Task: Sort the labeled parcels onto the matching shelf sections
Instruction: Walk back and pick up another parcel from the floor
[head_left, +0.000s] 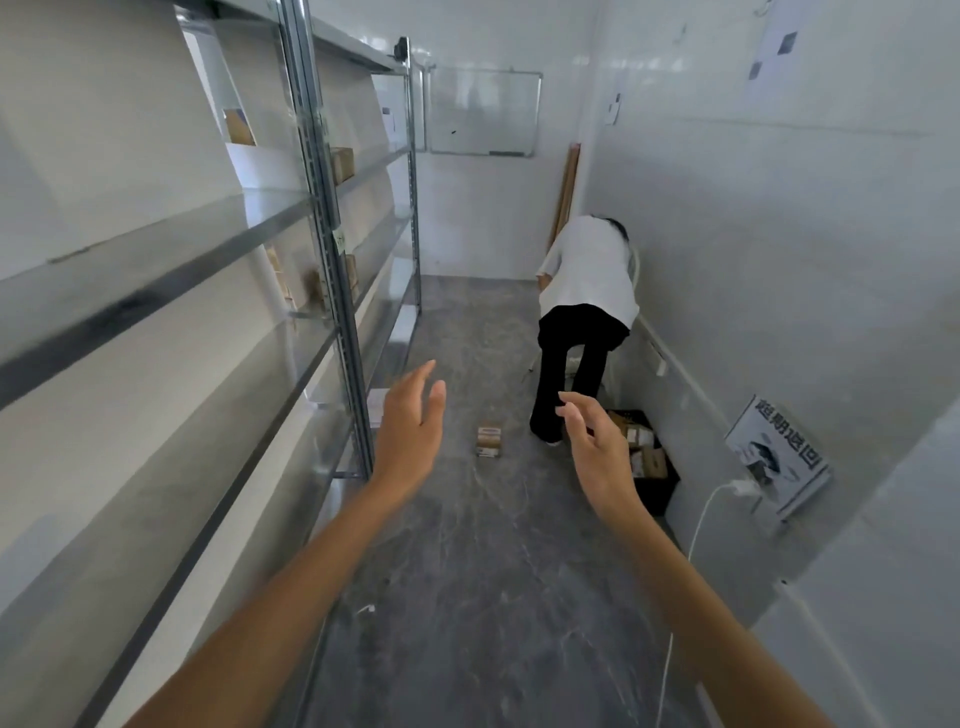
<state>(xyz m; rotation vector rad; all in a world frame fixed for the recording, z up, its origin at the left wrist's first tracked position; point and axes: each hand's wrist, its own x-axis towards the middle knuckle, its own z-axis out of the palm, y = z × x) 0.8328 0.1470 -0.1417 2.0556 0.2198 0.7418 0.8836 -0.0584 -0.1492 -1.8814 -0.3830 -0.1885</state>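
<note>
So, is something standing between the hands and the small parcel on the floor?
Nothing visible does. The parcel lies alone on bare floor, ahead of the open left hand and right hand; another person stands to its right.

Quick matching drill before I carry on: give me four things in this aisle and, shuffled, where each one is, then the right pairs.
Things:
1. small parcel
2. black crate
3. whiteboard
4. metal shelving

Places:
A. on the far end wall
B. along the left side of the aisle
C. alone on the floor, mid-aisle
D. on the floor by the right wall, holding parcels

Pairs: 1-C, 2-D, 3-A, 4-B.

Both the left hand and the right hand are open and empty, held out in front.
</note>
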